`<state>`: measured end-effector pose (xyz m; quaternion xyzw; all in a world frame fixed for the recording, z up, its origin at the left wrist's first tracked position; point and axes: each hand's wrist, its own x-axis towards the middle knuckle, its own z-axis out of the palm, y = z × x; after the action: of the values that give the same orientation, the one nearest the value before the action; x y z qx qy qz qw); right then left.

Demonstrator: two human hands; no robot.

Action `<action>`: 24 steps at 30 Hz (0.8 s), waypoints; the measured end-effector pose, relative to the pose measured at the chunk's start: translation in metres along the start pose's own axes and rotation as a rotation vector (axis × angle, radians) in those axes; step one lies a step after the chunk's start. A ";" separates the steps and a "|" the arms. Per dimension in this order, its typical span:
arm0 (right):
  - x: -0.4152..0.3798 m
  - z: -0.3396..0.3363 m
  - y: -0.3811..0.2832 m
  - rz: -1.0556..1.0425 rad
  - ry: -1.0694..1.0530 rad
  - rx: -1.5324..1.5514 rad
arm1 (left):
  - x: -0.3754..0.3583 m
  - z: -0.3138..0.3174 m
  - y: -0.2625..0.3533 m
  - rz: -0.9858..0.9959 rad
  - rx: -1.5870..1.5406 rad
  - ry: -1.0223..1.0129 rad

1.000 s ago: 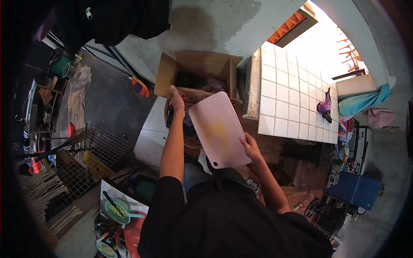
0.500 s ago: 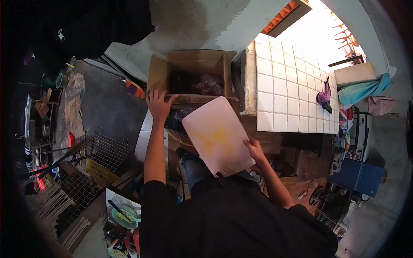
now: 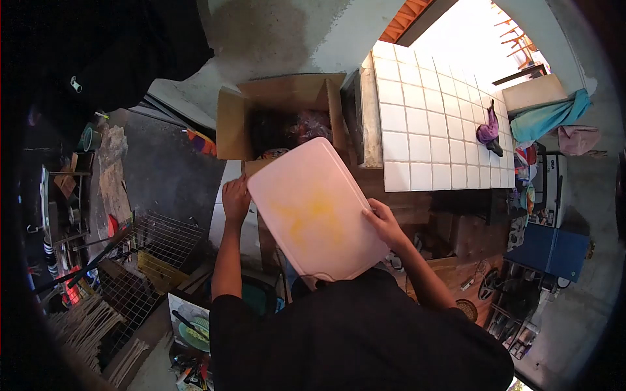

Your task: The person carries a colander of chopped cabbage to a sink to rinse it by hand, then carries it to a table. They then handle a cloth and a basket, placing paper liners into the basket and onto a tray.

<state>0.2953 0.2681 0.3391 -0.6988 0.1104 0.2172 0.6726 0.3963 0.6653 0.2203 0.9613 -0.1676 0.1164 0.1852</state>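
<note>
A pale pink board (image 3: 313, 208) with yellow stains is tilted in front of my body, its top corner near the open box. My right hand (image 3: 383, 225) grips its right edge, thumb on top. Just off the board's upper left corner is my left hand (image 3: 236, 197), fingers curled at the front flap of the cardboard box (image 3: 231, 124). What its fingers hold is hard to make out. Inside the box lie dark things and a clear plastic bag (image 3: 313, 125).
A white tiled counter (image 3: 417, 124) with a purple cloth (image 3: 487, 132) stands at the right. Wire racks (image 3: 169, 241) are at the lower left, near a green bowl (image 3: 194, 333). A blue panel (image 3: 546, 253) stands at the far right.
My left hand has moved down from the box's front edge and its fingers have curled. The box's front flap has folded down. The board has shifted left and looks larger.
</note>
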 end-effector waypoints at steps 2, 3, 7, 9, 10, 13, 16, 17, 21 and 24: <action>0.010 0.007 -0.007 0.034 -0.018 0.156 | -0.019 0.003 -0.007 -0.024 -0.033 -0.077; 0.015 0.013 -0.009 0.080 -0.043 0.305 | -0.019 0.002 -0.003 -0.024 -0.043 -0.039; 0.032 0.047 -0.018 0.183 0.082 0.583 | -0.005 0.002 0.006 -0.100 -0.055 0.108; 0.045 0.058 0.000 0.192 0.126 0.654 | 0.001 -0.002 0.007 -0.103 -0.039 0.120; 0.050 0.063 0.005 0.208 0.203 0.692 | 0.003 -0.002 0.006 -0.099 -0.064 0.116; 0.063 0.068 0.011 0.245 0.355 0.795 | 0.007 -0.003 0.003 -0.094 -0.103 0.119; 0.076 0.049 0.011 0.619 -0.072 1.072 | 0.014 -0.001 0.004 -0.106 -0.140 0.122; 0.082 0.048 0.006 0.583 -0.118 1.055 | 0.017 0.004 0.003 -0.107 -0.151 0.111; 0.101 0.038 -0.005 0.522 -0.160 1.108 | 0.040 0.021 0.002 -0.202 -0.166 0.163; 0.093 0.025 -0.019 0.342 -0.194 1.084 | 0.063 0.013 0.012 -0.493 -0.254 0.027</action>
<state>0.3821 0.3070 0.3145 -0.2032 0.2553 0.2983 0.8970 0.4518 0.6323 0.2301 0.9404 0.0606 0.0586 0.3293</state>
